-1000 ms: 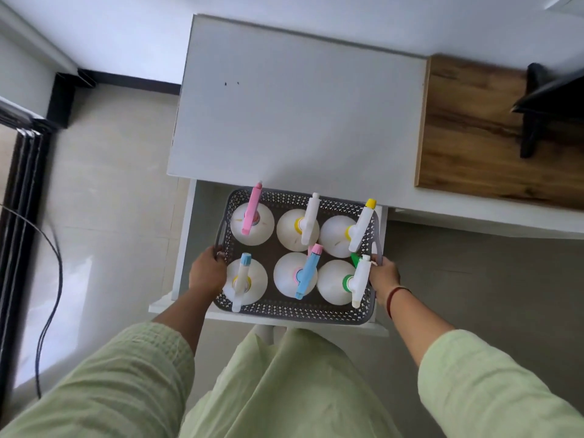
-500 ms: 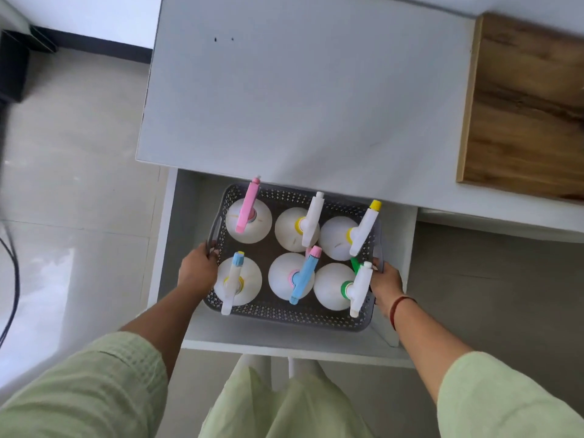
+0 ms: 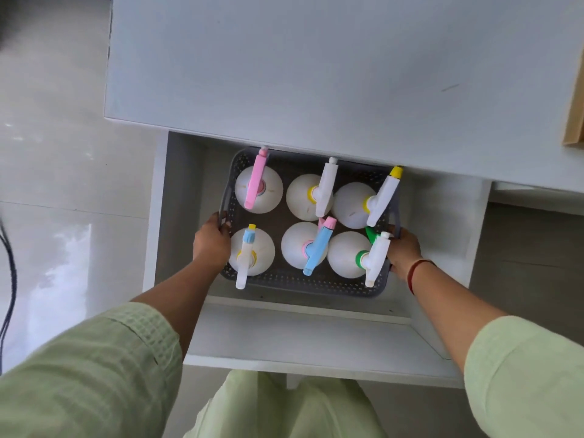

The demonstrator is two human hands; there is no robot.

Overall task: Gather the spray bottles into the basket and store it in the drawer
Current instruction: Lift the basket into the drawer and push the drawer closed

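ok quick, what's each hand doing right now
Left hand: closed on the left side of the basket.
Right hand: closed on the basket's right side, by its handle.

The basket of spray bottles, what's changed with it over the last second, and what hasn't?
The basket has gone from over the drawer's front edge down and back into the open drawer, its far end now under the white tabletop. Unchanged: the left hand and right hand still grip its side handles, and all six spray bottles stand in their two rows.
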